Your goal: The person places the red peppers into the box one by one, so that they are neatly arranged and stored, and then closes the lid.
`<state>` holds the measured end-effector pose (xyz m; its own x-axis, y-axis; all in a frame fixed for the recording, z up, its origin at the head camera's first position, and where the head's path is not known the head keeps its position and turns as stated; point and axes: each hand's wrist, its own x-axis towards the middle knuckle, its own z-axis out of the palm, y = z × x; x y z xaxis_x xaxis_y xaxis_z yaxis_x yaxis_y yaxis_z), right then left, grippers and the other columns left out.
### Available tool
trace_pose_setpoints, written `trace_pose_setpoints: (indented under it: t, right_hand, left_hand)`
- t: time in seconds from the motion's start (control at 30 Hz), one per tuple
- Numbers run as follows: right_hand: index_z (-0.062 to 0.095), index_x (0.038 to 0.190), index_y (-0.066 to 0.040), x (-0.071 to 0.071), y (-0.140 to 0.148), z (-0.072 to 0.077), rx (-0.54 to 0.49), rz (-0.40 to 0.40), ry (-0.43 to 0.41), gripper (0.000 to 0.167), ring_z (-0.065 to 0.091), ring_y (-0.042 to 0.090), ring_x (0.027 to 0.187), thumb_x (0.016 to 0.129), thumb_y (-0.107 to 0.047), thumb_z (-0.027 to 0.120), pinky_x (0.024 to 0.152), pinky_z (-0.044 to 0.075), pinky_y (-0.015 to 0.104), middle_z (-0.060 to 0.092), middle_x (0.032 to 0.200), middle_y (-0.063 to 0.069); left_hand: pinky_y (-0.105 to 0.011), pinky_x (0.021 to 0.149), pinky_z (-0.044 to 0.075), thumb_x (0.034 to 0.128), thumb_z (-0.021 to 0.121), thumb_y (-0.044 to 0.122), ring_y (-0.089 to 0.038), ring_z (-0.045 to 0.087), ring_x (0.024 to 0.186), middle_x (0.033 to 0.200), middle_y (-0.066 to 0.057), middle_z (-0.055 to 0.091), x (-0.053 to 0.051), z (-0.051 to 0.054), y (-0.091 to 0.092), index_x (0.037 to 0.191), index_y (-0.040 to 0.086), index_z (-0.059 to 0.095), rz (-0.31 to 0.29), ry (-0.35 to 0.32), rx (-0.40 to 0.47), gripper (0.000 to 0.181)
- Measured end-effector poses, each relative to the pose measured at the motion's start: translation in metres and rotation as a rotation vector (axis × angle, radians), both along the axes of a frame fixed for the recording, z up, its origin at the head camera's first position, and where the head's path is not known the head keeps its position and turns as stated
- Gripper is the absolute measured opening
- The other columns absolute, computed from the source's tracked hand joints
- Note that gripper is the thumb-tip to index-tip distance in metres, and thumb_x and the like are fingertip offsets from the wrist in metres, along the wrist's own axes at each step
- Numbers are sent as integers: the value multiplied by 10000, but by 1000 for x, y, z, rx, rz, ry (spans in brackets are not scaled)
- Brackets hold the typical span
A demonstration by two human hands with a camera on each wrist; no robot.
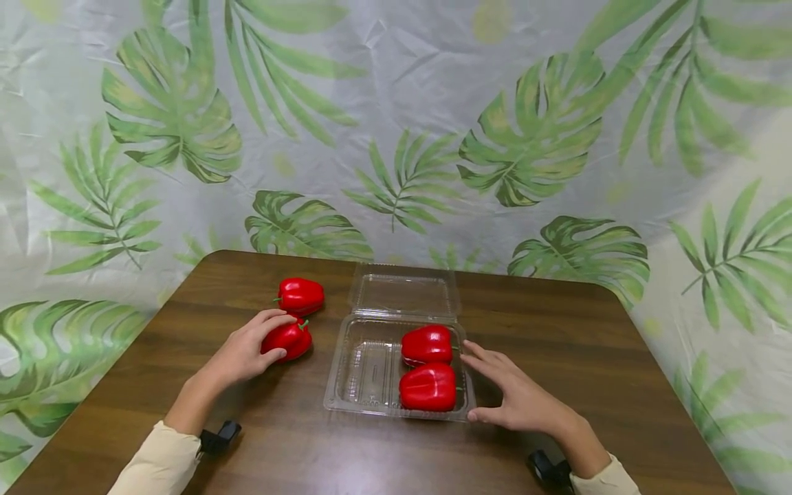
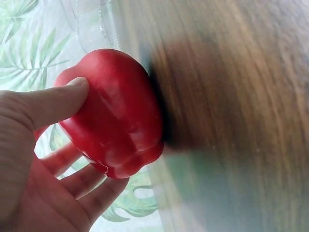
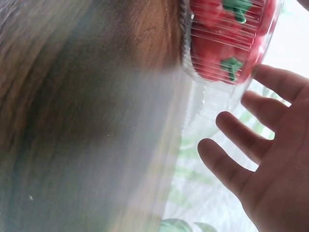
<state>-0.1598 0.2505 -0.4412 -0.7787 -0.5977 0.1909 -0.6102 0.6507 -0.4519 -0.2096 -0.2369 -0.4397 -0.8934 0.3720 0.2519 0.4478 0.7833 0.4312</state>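
Observation:
My left hand (image 1: 244, 349) holds a red bell pepper (image 1: 293, 341) on the left of the table, its thumb on the near side. In the left wrist view the thumb and fingers go round that pepper (image 2: 116, 108), which sits at the tabletop. Just behind it lies another red bell pepper (image 1: 300, 295). A clear plastic clamshell box (image 1: 373, 375) stands in the middle with its lid folded back. Two red peppers, one pepper (image 1: 427, 344) behind the other (image 1: 428, 388), fill its right half. Beside the box's right wall, my right hand (image 1: 522, 399) has its fingers extended and grips nothing.
The box's clear lid (image 1: 403, 294) lies flat toward the table's far edge. The brown wooden table (image 1: 557, 330) runs up to a leaf-patterned cloth (image 1: 408, 103) hanging behind it. Each wrist wears a small black camera.

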Motion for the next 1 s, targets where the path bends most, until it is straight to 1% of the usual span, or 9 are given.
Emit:
trace_pose_setpoints:
  t: [0.13,0.37,0.5,0.67,0.83,1.0]
  right_hand:
    - [466,1472,-89,0,1,-1,3,-3,4,834,447,348,1339,812,-504,760,952,491,623,366,1593,144]
    - [464,1474,-89,0,1,-1,4,-12,-12,838,438,336,1348,813,-513,757,963,487,620,356,1601,136]
    - [465,1474,-94,0,1,-1,12,-11,-9,835,443,344,1349,814,-516,755,967,482,622,358,1600,137]
    - [462,1477,-101,0,0,-1,12,-15,-15,836,444,341,1348,813,-518,755,968,483,620,356,1602,128]
    - [462,1477,-98,0,0,-1,14,-13,-23,840,444,346,1349,813,-524,753,969,482,622,356,1602,132]
    - [465,1475,-92,-1,0,1,25,-12,-22,841,447,351,1348,814,-527,750,974,478,622,358,1600,133]
  left_hand:
    - [-618,947,516,833,769,97,-419,580,1204,1385,-156,530,1,-1,1,1343,137,572,1,16,1,549]
    - [-618,950,512,826,776,94,-408,591,1201,1375,-158,550,4,-3,3,1335,138,586,9,72,3,545]
    - [-619,949,512,827,777,96,-405,596,1198,1370,-148,557,6,-3,2,1333,140,589,17,84,13,542]
    - [-622,940,515,829,774,105,-404,601,1187,1362,-145,558,6,-4,0,1334,140,585,17,88,17,541]
    - [-621,943,514,837,767,136,-397,597,1192,1364,-137,555,8,-4,-2,1335,144,583,28,76,21,531]
    - [-611,958,513,839,767,138,-391,586,1210,1372,-136,553,7,-5,-2,1337,144,583,11,67,27,531]
